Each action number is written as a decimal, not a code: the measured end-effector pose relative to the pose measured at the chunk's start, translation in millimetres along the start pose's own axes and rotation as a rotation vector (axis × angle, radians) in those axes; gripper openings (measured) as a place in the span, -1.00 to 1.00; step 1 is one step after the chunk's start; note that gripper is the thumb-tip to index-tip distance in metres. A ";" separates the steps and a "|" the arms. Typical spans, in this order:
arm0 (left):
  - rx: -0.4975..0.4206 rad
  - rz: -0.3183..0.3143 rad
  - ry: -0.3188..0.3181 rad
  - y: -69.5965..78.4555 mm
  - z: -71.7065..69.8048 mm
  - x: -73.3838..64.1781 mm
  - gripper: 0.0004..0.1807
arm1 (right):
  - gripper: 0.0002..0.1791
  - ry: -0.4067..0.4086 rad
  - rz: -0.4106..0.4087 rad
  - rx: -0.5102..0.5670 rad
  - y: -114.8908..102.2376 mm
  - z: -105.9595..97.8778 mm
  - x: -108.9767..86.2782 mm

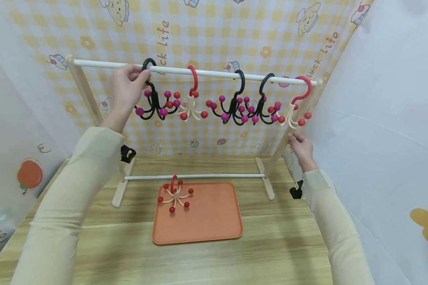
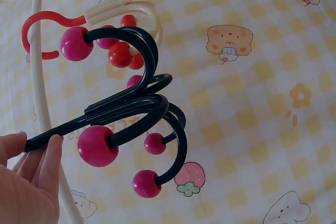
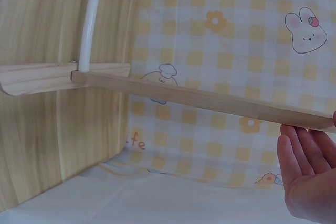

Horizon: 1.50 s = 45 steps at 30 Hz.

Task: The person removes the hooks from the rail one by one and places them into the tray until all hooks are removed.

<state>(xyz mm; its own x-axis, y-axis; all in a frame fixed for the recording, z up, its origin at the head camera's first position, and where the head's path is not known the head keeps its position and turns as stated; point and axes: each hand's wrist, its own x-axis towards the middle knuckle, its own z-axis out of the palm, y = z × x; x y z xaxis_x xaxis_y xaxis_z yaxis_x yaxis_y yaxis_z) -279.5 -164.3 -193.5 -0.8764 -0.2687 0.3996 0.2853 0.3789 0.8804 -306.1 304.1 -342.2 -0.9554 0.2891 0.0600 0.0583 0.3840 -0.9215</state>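
Note:
My left hand [image 1: 124, 91] pinches the stem of a black multi-arm hook hanger [image 1: 155, 101] with magenta ball tips. Its hook loops over the white top rod [image 1: 214, 73] near the left end. In the left wrist view, the thumb and fingers of my left hand [image 2: 34, 182] hold that black stem [image 2: 55, 134], and the arms point away. My right hand [image 1: 301, 150] grips the right wooden post [image 1: 281, 146] of the rack, below the rod. The right wrist view has the fingers [image 3: 302, 150] against the post [image 3: 210, 99], with the thumb mostly cut off.
Along the rod hang a red-hooked cream hanger [image 1: 190, 107], two black hangers [image 1: 233, 106] and another red-hooked one [image 1: 291, 114] at right. Below, an orange tray [image 1: 214, 217] bears a red-and-cream hanger [image 1: 176, 194]. A white lower bar [image 1: 199, 176] joins the rack's feet.

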 end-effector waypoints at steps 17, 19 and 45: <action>-0.009 0.092 0.078 -0.4 -24.2 -16.7 -0.75 | -0.40 -0.010 0.003 0.000 -0.3 -1.1 -0.9; -0.016 0.093 0.074 -3.5 -24.1 -19.8 -0.75 | -0.40 -0.008 0.004 -0.003 -0.2 -1.0 -0.5; -0.026 -0.042 0.015 -69.4 7.7 -68.4 -0.64 | -0.40 -0.006 0.016 -0.018 0.2 -0.1 -0.8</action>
<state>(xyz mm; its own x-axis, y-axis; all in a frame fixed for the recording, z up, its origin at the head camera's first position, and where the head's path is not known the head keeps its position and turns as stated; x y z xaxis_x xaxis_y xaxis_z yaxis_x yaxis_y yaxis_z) -242.4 -165.5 -283.9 -0.8819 -0.2974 0.3657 0.2584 0.3440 0.9027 -305.3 304.0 -342.5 -0.9561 0.2899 0.0432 0.0786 0.3953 -0.9152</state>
